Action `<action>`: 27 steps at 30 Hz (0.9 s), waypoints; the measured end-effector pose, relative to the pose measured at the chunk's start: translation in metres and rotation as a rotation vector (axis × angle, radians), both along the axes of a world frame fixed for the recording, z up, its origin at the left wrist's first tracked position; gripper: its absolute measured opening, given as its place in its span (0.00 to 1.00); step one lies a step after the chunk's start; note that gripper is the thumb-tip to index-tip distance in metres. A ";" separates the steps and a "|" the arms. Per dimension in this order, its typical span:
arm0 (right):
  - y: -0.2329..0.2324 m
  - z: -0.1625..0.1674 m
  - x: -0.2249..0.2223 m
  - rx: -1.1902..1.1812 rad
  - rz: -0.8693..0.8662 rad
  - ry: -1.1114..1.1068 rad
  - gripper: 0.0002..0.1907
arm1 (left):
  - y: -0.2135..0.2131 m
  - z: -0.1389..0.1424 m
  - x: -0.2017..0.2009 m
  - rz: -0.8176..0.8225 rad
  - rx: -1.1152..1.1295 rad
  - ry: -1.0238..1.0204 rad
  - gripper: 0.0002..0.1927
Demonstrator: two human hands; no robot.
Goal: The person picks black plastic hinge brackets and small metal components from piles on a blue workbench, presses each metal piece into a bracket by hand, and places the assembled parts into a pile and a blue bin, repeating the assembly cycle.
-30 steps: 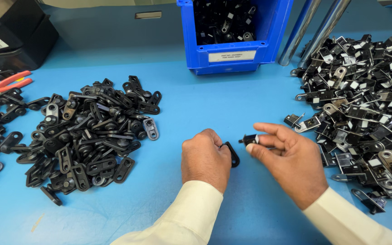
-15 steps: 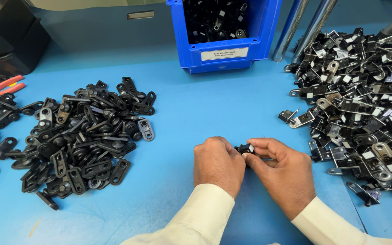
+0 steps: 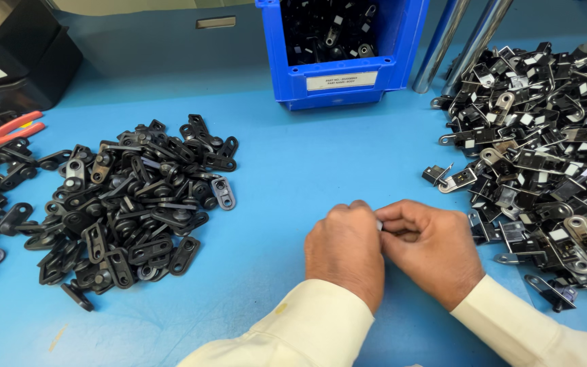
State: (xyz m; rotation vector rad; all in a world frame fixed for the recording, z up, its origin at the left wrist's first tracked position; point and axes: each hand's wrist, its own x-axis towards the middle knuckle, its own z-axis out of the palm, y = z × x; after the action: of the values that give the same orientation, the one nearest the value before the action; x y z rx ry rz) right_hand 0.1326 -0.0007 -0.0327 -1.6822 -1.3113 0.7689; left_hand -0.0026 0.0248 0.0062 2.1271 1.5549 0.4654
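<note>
Pressing together over the blue tabletop [image 3: 293,183], the left hand [image 3: 345,250] and right hand [image 3: 435,248] meet knuckle to knuckle in the head view, both fists curled, backs turned up, cream sleeves running off the lower edge. Each grip is closed tight, fingertips pinched toward the other hand; only a small pale sliver of a part [image 3: 379,224] shows at the seam between them, and what it is cannot be told. It sits right at the fingertips, hidden by both hands. A pile of black flat links [image 3: 130,204] lies well apart to the left, a heap of black metal clips [image 3: 545,170] near the right hand, a blue bin [image 3: 341,81] beyond.
</note>
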 end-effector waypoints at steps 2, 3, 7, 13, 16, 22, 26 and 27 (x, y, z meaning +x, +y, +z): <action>0.000 -0.004 -0.003 -0.051 -0.080 0.123 0.12 | -0.003 -0.004 0.003 -0.072 0.020 0.085 0.10; 0.000 -0.006 -0.004 -0.076 -0.121 0.187 0.12 | -0.004 -0.006 0.004 -0.057 0.021 0.074 0.08; 0.004 -0.006 0.001 -0.160 -0.169 0.545 0.15 | -0.009 -0.013 0.004 0.159 0.112 -0.326 0.09; 0.007 -0.003 0.008 -0.310 -0.203 0.661 0.13 | -0.008 -0.006 0.005 0.428 -0.383 -0.656 0.14; 0.008 -0.002 0.010 -0.338 -0.206 0.693 0.12 | -0.001 0.000 -0.001 0.444 -0.467 -0.627 0.12; 0.012 0.001 0.004 -0.268 -0.285 0.711 0.08 | 0.001 0.000 0.004 0.454 -0.309 -0.617 0.08; 0.011 0.003 -0.004 -0.257 -0.325 0.700 0.08 | -0.013 -0.011 0.006 0.241 -0.041 -0.429 0.09; 0.010 0.004 -0.006 -0.264 -0.338 0.692 0.07 | -0.015 -0.013 0.006 0.211 -0.032 -0.407 0.12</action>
State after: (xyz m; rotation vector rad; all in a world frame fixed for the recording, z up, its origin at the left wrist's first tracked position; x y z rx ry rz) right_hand 0.1266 0.0095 -0.0291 -1.5621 -0.4509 1.2084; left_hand 0.0033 0.0098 -0.0067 1.7132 1.5341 0.8772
